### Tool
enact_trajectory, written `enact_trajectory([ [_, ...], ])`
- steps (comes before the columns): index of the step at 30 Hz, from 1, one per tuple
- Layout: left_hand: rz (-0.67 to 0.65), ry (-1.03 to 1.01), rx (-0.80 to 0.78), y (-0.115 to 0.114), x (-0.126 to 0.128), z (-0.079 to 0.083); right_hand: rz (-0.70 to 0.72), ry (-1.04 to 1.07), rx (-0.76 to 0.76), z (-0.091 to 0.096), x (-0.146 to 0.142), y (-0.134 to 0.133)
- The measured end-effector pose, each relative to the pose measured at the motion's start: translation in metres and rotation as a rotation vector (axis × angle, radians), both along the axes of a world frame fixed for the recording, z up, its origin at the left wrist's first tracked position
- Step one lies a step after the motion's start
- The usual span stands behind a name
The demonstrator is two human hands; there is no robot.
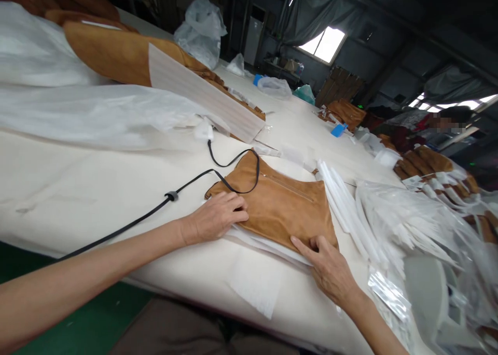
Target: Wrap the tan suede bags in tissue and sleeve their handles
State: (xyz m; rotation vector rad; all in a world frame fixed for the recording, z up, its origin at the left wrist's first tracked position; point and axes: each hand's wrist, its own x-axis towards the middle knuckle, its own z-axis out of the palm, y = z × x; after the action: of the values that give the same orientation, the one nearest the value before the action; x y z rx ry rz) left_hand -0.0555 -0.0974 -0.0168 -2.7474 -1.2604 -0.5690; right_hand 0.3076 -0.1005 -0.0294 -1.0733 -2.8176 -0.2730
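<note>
A flat tan leather bag (282, 202) with a zip across its upper part lies on the cream-covered table. White sheet material (268, 242) shows under its near edge. My left hand (221, 216) is closed on the bag's near left edge, its fingers bent over the leather and the thumb mostly hidden. At the near right edge, my right hand (329, 267) grips the bag with the index finger laid along the top and the other fingers curled. A black cord (192, 180) with a grey slider loops over the bag's left corner.
White foam strips (342, 210) and clear plastic bags (408, 220) lie to the right, near a grey plastic container (426, 287). Tan leather pieces (112, 54) and white sheeting (97, 114) cover the far left. A person (439, 127) is at the far right.
</note>
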Motion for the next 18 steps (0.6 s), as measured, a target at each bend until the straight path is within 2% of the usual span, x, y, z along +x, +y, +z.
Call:
enact_trajectory([
  [4,0.035,-0.008,-0.171,-0.010,0.010,0.028,0.034,-0.002,-0.106,0.010,-0.002,0.001],
  [6,0.092,0.012,-0.157,-0.008,0.024,0.037,0.029,-0.009,-0.107,0.011,-0.003,0.000],
  [8,0.080,0.007,-0.103,0.000,0.041,0.039,0.021,-0.005,-0.090,0.008,-0.004,-0.001],
  [10,-0.051,-0.027,-0.045,0.010,0.057,0.034,0.012,0.008,-0.071,0.001,-0.003,-0.002],
  [12,-0.188,-0.049,0.001,0.020,0.067,0.022,-0.004,0.019,-0.063,-0.006,-0.003,-0.003],
  [14,-0.242,-0.028,0.025,0.025,0.070,0.007,-0.033,0.027,-0.092,-0.006,-0.003,-0.004],
  [16,-0.227,0.022,0.033,0.025,0.068,-0.009,-0.064,0.035,-0.224,0.005,-0.004,-0.003],
  [18,-0.203,0.067,0.039,0.023,0.066,-0.020,-0.084,0.070,-0.480,0.027,-0.005,0.004],
])
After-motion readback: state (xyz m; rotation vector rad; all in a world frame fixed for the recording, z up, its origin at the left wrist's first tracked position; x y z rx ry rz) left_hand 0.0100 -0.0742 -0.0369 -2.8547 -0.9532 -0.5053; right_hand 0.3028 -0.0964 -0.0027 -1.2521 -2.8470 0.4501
